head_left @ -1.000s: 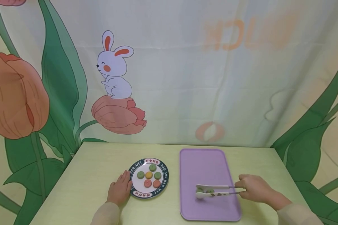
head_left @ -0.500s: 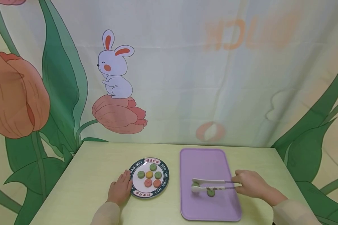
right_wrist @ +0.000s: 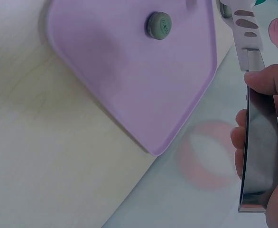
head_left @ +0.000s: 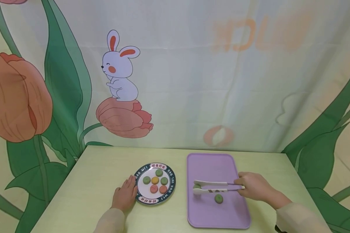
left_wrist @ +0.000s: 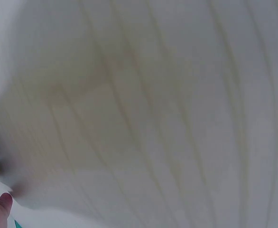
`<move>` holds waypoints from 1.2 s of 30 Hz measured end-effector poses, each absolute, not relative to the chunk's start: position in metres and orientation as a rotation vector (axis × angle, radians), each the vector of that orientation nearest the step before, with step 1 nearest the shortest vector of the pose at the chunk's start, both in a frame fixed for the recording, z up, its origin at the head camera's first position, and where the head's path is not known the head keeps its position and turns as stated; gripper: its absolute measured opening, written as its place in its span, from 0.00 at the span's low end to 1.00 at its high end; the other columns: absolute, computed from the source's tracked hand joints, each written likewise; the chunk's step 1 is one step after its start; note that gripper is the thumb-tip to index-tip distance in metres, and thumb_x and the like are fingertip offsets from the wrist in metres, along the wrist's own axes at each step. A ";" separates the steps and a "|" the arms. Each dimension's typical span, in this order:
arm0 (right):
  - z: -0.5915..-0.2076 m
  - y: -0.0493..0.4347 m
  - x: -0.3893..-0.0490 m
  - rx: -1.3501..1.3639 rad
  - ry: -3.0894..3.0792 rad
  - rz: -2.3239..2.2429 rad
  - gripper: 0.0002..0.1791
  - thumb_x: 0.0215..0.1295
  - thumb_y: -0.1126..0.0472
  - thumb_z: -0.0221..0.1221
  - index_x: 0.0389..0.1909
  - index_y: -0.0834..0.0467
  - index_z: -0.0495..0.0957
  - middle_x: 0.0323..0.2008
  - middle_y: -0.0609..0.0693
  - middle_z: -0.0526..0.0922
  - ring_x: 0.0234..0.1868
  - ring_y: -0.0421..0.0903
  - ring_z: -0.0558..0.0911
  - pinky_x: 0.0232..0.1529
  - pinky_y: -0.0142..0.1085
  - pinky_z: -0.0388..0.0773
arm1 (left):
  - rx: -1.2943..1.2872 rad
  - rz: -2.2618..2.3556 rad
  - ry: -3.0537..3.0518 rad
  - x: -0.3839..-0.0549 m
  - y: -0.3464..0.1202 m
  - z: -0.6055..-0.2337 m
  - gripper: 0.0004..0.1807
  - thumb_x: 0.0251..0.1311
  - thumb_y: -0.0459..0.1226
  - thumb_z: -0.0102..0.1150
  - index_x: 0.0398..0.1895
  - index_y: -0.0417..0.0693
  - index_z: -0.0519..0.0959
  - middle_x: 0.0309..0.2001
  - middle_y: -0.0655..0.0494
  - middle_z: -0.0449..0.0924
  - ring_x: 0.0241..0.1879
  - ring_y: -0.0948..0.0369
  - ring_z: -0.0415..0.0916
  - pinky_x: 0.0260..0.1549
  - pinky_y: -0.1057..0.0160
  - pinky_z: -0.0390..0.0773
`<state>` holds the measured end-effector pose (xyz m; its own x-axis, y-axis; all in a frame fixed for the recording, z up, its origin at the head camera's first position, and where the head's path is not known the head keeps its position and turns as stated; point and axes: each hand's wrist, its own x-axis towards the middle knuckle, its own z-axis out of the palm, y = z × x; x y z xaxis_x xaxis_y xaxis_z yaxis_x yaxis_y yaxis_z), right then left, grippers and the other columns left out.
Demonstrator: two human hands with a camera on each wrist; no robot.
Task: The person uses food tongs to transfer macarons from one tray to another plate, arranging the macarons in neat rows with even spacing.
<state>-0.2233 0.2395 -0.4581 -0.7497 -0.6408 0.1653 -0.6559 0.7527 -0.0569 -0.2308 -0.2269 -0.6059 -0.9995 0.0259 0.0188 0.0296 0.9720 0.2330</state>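
Note:
In the head view my right hand [head_left: 254, 186] grips a pair of tongs [head_left: 213, 190] with pale tips and metal arms, held over the purple tray [head_left: 210, 213]. Between the tong tips is a green round piece [head_left: 197, 186], partly hidden by them. A second green round piece [head_left: 218, 198] lies on the tray below the tongs. My left hand [head_left: 124, 194] rests flat on the table, its fingers touching the rim of a round plate [head_left: 171, 191]. On that plate lie several small pieces in green, yellow and pink. The right wrist view shows the metal tong handle [right_wrist: 262, 142] in my curled fingers.
The pale table [head_left: 99, 171] ends at a curtain [head_left: 175, 81] printed with tulips and a rabbit. Plate and tray stand side by side with a strip of table between them. The left wrist view is mostly blurred pale surface.
My right hand has moved left and up with the tongs and the green piece between them. The other green piece on the tray has come into full view. My left hand stays put.

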 end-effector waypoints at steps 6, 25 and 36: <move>-0.456 0.230 -0.227 1.072 -2.803 0.161 0.05 0.39 0.62 0.61 0.19 0.48 0.76 0.16 0.37 0.61 0.18 0.33 0.56 0.15 0.24 0.53 | -0.036 -0.375 -3.106 -0.231 -0.227 -0.606 0.30 0.65 0.47 0.32 0.66 0.40 0.53 0.67 0.46 0.53 0.64 0.46 0.55 0.56 0.42 0.60; -0.458 0.204 -0.239 1.097 -2.720 0.079 0.05 0.37 0.62 0.60 0.18 0.49 0.75 0.16 0.39 0.60 0.16 0.35 0.55 0.14 0.26 0.52 | -0.036 -0.360 -3.102 -0.232 -0.228 -0.610 0.30 0.65 0.47 0.31 0.66 0.40 0.53 0.67 0.46 0.53 0.64 0.46 0.55 0.55 0.42 0.61; -0.459 0.190 -0.243 1.109 -2.728 0.068 0.05 0.38 0.62 0.59 0.19 0.49 0.75 0.15 0.39 0.61 0.16 0.35 0.56 0.13 0.26 0.52 | -0.023 -0.379 -3.104 -0.231 -0.227 -0.607 0.30 0.65 0.47 0.33 0.66 0.41 0.53 0.67 0.46 0.53 0.64 0.47 0.55 0.56 0.43 0.61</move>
